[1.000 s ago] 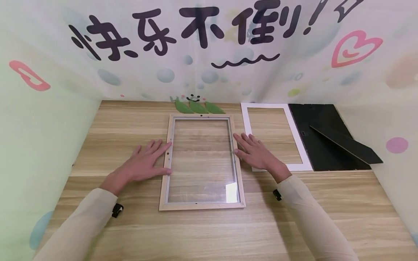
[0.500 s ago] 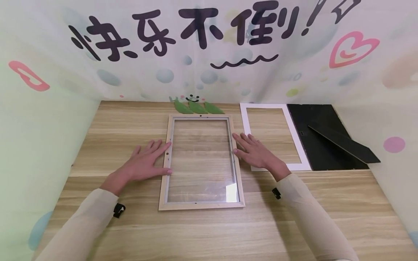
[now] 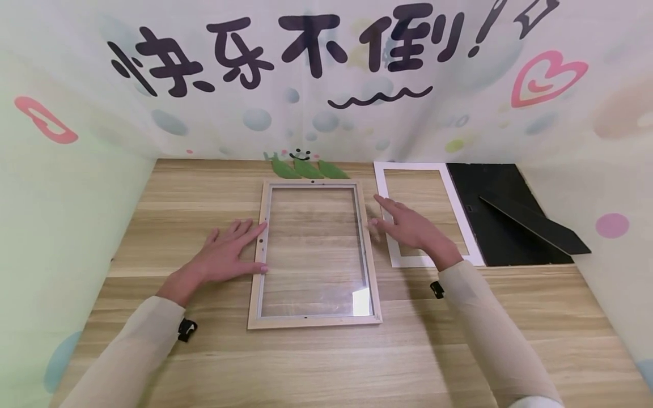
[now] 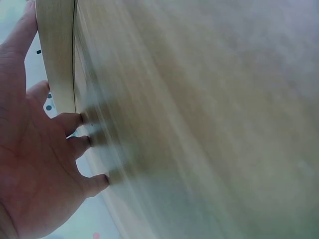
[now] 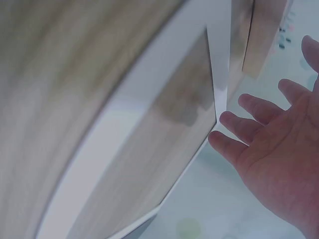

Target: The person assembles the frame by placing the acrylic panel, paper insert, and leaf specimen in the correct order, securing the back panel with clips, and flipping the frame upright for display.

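Note:
A light wooden picture frame (image 3: 314, 322) lies on the table with a clear pane (image 3: 312, 255) inside its rim. My left hand (image 3: 221, 258) is spread at its left side, with thumb and index finger touching the rim; the left wrist view shows the remaining fingertips on the tabletop. My right hand (image 3: 413, 228), fingers extended, hovers just right of the frame, apart from it, over the white mat board (image 3: 462, 212). Nothing is held in the right hand in the right wrist view. Beside the mat lies a black backing board (image 3: 492, 181) with its stand leg (image 3: 541, 225) angled out.
A wall hanging (image 3: 219, 130) with large lettering rises behind the wood-grain table (image 3: 326, 368), and similar sheets close off both sides. Printed green leaves (image 3: 307, 169) show at the table's back edge. Black wrist straps (image 3: 186, 330) sit on both arms.
My right hand has lifted off the picture frame's right rim and shifted right, over the mat board. The left hand stays at the left rim, and the frame has not moved.

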Available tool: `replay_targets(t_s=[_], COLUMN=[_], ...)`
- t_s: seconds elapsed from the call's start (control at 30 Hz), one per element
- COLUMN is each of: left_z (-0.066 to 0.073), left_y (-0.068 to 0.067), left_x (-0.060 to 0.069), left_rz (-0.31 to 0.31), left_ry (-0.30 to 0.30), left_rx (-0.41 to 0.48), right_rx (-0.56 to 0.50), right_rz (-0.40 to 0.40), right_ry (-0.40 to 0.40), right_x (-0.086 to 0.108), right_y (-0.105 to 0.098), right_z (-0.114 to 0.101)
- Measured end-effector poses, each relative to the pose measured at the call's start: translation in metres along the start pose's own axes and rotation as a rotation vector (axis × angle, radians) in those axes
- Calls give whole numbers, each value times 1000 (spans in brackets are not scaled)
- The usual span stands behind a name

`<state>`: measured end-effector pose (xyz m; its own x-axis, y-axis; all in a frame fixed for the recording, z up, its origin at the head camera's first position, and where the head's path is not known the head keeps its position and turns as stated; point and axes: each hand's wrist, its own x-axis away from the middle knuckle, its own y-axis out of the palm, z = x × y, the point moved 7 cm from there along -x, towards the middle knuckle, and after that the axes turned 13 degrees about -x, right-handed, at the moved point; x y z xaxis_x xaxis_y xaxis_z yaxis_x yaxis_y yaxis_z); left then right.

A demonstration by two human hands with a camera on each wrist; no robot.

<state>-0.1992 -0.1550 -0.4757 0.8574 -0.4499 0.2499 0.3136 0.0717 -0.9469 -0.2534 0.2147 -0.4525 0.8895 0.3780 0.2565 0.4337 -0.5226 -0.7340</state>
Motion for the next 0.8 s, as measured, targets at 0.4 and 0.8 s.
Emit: replay_targets(t_s=[0.4,0.8], left_z=[-2,-2], left_y=[1,1], left_x=[0,-2], left_rz=[3,3], left_ry=[-9,-7], left_rx=[15,28], right_rx=[-93,-110], right_rz=[143,319], right_ry=[149,250], right_x=[1,14], right_y=[-43,-81], right_z=[36,56])
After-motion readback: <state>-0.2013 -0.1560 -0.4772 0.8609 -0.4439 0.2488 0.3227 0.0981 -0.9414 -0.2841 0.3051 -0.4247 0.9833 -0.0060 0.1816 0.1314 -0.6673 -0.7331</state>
